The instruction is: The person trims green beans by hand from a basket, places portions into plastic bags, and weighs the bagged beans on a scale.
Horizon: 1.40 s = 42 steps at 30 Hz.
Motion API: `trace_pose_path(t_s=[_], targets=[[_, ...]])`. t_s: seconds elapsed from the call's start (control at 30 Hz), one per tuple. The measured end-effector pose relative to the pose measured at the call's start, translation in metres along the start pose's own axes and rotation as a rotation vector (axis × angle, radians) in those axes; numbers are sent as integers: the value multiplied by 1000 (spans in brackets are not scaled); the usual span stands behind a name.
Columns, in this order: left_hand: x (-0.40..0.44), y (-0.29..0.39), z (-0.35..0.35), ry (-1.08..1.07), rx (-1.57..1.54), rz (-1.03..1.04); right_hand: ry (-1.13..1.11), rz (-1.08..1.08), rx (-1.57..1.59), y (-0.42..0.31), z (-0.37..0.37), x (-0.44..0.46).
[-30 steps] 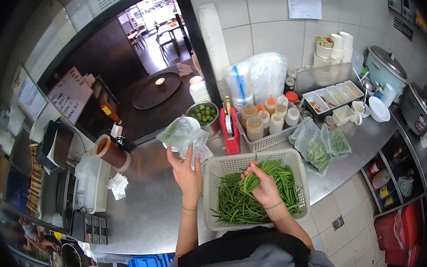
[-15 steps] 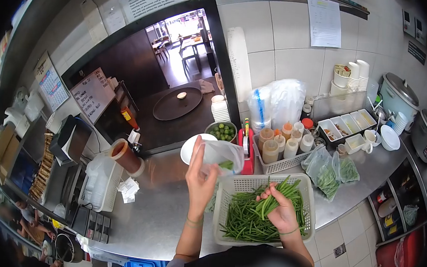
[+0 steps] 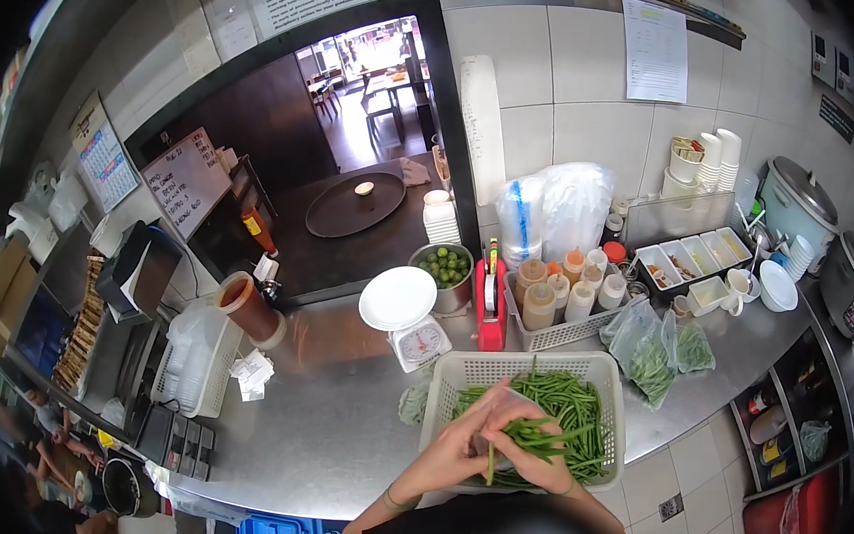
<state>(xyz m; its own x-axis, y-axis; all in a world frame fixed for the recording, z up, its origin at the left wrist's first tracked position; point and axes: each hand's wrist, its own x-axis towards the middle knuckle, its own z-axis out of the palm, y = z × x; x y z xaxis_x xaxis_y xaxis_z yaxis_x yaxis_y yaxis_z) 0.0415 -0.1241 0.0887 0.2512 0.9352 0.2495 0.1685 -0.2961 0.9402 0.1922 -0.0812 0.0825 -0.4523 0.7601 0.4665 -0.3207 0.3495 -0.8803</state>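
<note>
A pale perforated plastic basket (image 3: 447, 369) in front of me holds a heap of cut green beans (image 3: 581, 410). Over its near side my two hands are together. My left hand (image 3: 464, 439) is closed on a clear plastic bag (image 3: 518, 407), which is crumpled and partly hidden by the fingers. My right hand (image 3: 543, 469) grips a bunch of green beans (image 3: 534, 436) right at the bag; whether any are inside it I cannot make out. Behind the basket stands a kitchen scale (image 3: 421, 343) with a white round pan (image 3: 397, 298).
A steel bowl of small green fruits (image 3: 445, 268), a red tape dispenser (image 3: 490, 302) and a basket of sauce bottles (image 3: 573, 329) line the counter's back. Bagged greens (image 3: 653, 355) lie to the right. A tub of red sauce (image 3: 248, 308) stands left.
My left hand has come down from in front of the scale to the basket, bringing the bag against my right hand. My right hand has shifted slightly nearer me with its beans.
</note>
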Motion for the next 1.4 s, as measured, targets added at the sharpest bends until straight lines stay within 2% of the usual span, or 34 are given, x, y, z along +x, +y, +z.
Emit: trace_pose_path(t_s=[0.07, 0.1, 0.2, 0.33, 0.37, 0.47, 0.5, 0.57, 0.63, 0.73, 0.8, 0.9, 0.97, 1.03, 1.13, 1.23, 1.4], targets=[[-5, 3, -6, 21, -116, -85, -16, -34, -218, 10, 1, 5], [-8, 8, -9, 17, -151, -116, -39, 37, -243, 20, 3, 4], [-11, 3, -8, -23, -133, -115, -139, -95, -667, 43, 1, 3], [-14, 7, 1, -125, -106, -191, -450, -4, -1037, 55, -13, -4], [-15, 9, 4, -181, -84, -211, -614, 249, -1131, 59, -14, -2], [-15, 17, 16, -331, -33, -248, -629, 49, -1291, 232, -36, -85], [-9, 21, 19, -368, -24, -240, -736, 336, -1326, 188, -23, -58], [-8, 23, 21, -403, -43, -249, -1104, 652, -1148, 101, 2, -4], [-4, 18, 17, -402, -82, -272, -1136, 653, -1100, 62, 5, 6], [-1, 6, -5, -220, -175, -126, -745, 158, -1155, 28, -9, 4], [7, 16, -25, -135, -218, -193, -529, -216, -1063, -5, -17, 12], [23, 38, -62, 15, -184, -123, -176, -390, -870, -52, -19, 24], [37, 51, -90, 182, -181, -122, -105, -378, -844, -52, -28, 24], [58, 62, -110, 367, -123, 86, -59, -336, -862, -43, -36, 20], [90, 49, -152, 413, -56, 225, -99, -265, -844, -22, -42, 12], [111, 24, -171, 499, 149, 245, -99, -221, -798, -14, -42, 3], [99, -38, -165, 380, 607, 163, -53, -159, -810, 0, -52, -4]])
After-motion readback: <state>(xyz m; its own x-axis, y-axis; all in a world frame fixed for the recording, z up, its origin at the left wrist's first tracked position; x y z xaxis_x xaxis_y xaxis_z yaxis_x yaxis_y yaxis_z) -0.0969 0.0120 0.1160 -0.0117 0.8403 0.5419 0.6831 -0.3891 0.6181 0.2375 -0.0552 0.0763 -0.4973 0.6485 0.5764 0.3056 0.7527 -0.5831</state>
